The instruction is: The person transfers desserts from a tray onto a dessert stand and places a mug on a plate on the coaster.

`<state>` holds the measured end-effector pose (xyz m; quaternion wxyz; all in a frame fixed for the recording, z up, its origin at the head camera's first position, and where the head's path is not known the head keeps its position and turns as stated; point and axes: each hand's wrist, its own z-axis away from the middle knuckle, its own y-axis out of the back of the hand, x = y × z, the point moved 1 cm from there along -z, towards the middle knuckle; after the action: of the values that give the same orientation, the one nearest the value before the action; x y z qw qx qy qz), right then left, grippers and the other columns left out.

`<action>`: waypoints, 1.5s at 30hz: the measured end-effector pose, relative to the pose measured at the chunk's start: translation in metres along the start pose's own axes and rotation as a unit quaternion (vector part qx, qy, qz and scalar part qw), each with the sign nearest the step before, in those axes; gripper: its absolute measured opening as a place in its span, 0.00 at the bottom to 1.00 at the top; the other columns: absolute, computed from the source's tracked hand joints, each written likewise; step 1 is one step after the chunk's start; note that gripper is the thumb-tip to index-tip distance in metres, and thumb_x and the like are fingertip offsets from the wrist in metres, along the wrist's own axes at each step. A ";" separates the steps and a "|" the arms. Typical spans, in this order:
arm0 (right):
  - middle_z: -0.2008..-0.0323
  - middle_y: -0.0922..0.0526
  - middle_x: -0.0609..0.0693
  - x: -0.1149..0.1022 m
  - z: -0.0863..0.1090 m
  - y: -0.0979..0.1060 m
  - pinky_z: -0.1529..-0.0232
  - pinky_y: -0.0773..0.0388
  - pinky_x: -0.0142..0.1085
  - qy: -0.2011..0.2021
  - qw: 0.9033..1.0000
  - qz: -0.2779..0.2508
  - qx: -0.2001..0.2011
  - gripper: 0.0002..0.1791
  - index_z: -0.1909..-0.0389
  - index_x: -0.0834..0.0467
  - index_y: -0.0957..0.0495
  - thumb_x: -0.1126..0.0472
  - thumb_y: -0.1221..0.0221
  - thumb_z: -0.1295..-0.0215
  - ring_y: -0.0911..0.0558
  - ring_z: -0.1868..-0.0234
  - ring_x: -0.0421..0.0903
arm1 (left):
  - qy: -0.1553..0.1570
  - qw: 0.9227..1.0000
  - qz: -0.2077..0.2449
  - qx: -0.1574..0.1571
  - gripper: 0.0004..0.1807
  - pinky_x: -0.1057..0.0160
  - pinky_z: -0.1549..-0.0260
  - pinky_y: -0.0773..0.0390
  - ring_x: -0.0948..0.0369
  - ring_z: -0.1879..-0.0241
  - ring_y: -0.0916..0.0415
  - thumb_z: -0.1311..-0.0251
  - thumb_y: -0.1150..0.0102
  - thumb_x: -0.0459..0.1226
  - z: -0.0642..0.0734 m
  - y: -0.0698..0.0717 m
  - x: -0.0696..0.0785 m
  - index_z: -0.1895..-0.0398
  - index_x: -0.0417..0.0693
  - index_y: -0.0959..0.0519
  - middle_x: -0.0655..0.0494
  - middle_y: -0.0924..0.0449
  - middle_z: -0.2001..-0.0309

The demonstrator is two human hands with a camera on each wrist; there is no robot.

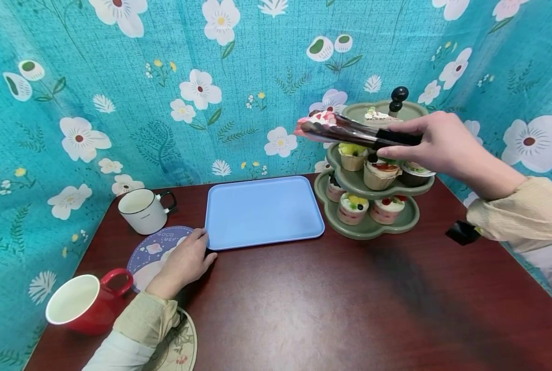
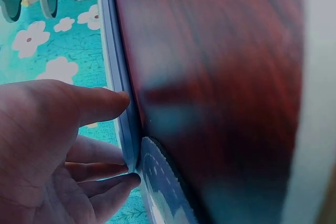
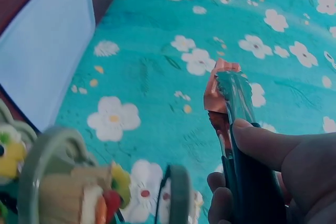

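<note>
My right hand (image 1: 452, 147) grips the black handle of a pair of metal tongs (image 1: 350, 131), raised in front of the tiered stand. Between the tongs' tips is a small pink dessert (image 1: 305, 128) with a white-and-red top; the right wrist view shows its pink side too. My left hand (image 1: 187, 260) is at the front left corner of a light blue tray (image 1: 264, 214), touching its rim. In the left wrist view the thumb (image 2: 107, 103) lies along the tray's near edge, and the fairly straight fingers meet the corner.
A green tiered stand (image 1: 407, 219) with several cupcakes and dessert cups is right of the tray. At left are a white mug (image 1: 142, 214), a red mug (image 1: 90, 314), a purple round mat (image 1: 148, 252) and a patterned round mat (image 1: 187, 342). A floral curtain (image 1: 248, 77) hangs behind.
</note>
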<state>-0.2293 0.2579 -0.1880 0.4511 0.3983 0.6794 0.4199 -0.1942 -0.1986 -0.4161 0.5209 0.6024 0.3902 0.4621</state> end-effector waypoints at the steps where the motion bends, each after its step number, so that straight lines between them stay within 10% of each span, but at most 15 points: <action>1: 0.76 0.16 0.56 0.003 0.001 0.003 0.81 0.39 0.38 -0.008 1.000 0.002 0.003 0.34 0.36 0.50 0.24 0.40 0.34 0.41 0.33 0.82 0.45 | 0.000 1.000 0.000 0.000 0.31 0.43 0.38 0.28 0.40 0.37 0.28 0.37 0.37 0.43 0.000 0.000 0.000 0.38 0.28 0.28 0.33 0.30 0.36; 8: 0.84 0.23 0.53 0.025 0.013 0.025 0.83 0.42 0.40 -0.070 0.997 -0.001 0.019 0.39 0.32 0.53 0.28 0.36 0.37 0.40 0.37 0.85 0.46 | 0.003 1.000 0.001 -0.006 0.31 0.43 0.38 0.28 0.40 0.37 0.29 0.37 0.37 0.42 0.000 0.001 0.001 0.38 0.28 0.28 0.33 0.31 0.35; 17: 0.46 0.23 0.73 0.066 0.036 0.040 0.82 0.39 0.39 -0.133 0.989 -0.042 0.055 0.38 0.29 0.55 0.35 0.41 0.40 0.35 0.32 0.75 0.34 | 0.003 1.000 -0.003 -0.008 0.31 0.44 0.38 0.28 0.41 0.37 0.28 0.36 0.37 0.43 0.000 0.001 0.002 0.38 0.28 0.28 0.33 0.31 0.35; 22: 0.65 0.17 0.46 0.085 0.039 0.046 0.81 0.36 0.34 -0.143 0.986 -0.054 0.069 0.38 0.28 0.60 0.36 0.43 0.41 0.33 0.33 0.76 0.35 | 0.003 1.000 -0.004 -0.005 0.31 0.44 0.38 0.28 0.41 0.37 0.28 0.37 0.37 0.43 0.001 0.002 0.002 0.38 0.28 0.28 0.33 0.30 0.36; 26: 0.81 0.31 0.30 0.098 0.039 0.049 0.81 0.38 0.36 -0.135 0.986 -0.072 0.071 0.29 0.33 0.51 0.29 0.45 0.42 0.32 0.33 0.79 0.39 | -0.007 1.000 -0.010 0.009 0.30 0.45 0.39 0.27 0.41 0.39 0.27 0.38 0.36 0.42 0.002 0.001 0.002 0.40 0.27 0.27 0.33 0.29 0.37; 33: 0.82 0.30 0.30 0.114 0.043 0.049 0.82 0.37 0.34 -0.140 0.981 -0.104 0.080 0.28 0.33 0.54 0.28 0.48 0.41 0.31 0.32 0.81 0.38 | -0.011 1.000 -0.012 0.016 0.30 0.45 0.40 0.26 0.42 0.39 0.26 0.38 0.36 0.42 0.002 -0.001 0.003 0.41 0.28 0.26 0.34 0.28 0.38; 42: 0.86 0.30 0.38 0.135 0.049 0.050 0.85 0.39 0.34 -0.111 0.986 -0.079 0.092 0.11 0.62 0.25 0.29 0.50 0.42 0.30 0.33 0.86 0.41 | -0.014 1.000 -0.009 0.020 0.29 0.45 0.39 0.26 0.42 0.40 0.26 0.39 0.35 0.41 0.002 -0.001 0.004 0.41 0.28 0.26 0.33 0.28 0.38; 45: 0.86 0.31 0.35 0.138 0.050 0.047 0.84 0.38 0.32 -0.121 0.985 -0.076 0.092 0.09 0.53 0.31 0.25 0.50 0.43 0.29 0.32 0.86 0.39 | -0.015 1.000 -0.011 0.020 0.30 0.45 0.40 0.26 0.42 0.40 0.26 0.39 0.35 0.42 0.002 -0.002 0.004 0.41 0.28 0.26 0.34 0.28 0.39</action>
<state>-0.2121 0.4109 -0.1944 0.5223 0.4329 0.6838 0.2687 -0.1910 -0.1953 -0.4172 0.5193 0.6157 0.3980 0.4393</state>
